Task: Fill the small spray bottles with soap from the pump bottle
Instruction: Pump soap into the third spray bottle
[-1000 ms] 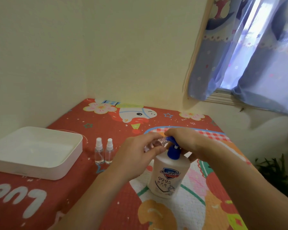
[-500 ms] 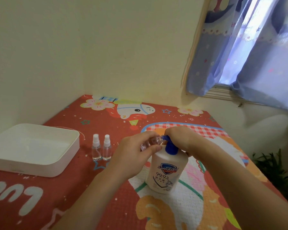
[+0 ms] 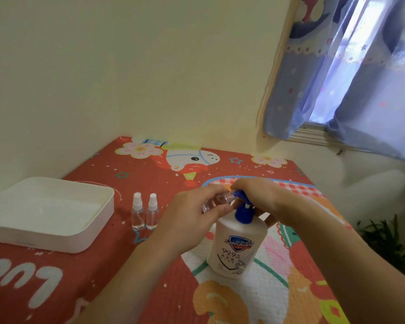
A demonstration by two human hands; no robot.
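Cream walls [image 3: 150,66] meet in a corner behind a table covered by a red cartoon-printed cloth [image 3: 126,265], with a blue patterned curtain [image 3: 360,78] hanging at the window on the right. On the cloth, near the middle, stands the white pump bottle [image 3: 236,249] with its blue pump head [image 3: 242,210] (the label reads Safeguard). The left hand [image 3: 187,220] holds a small clear spray bottle [image 3: 216,201], uncapped and tilted, thumb and fingers curled round it so that its open neck sits right at the blue nozzle. The right hand [image 3: 260,197] rests over the top of the pump, fingers curved down round the pump head; whether it is pressing cannot be told. To the left of the hands, two more small spray bottles [image 3: 145,212] stand upright and side by side, touching or nearly so, each with a white sprayer cap on. Further left, at the table's edge, sits a white rectangular tray [image 3: 89,232]. Dark green plant leaves [image 3: 388,242] show low beyond the table's right side.
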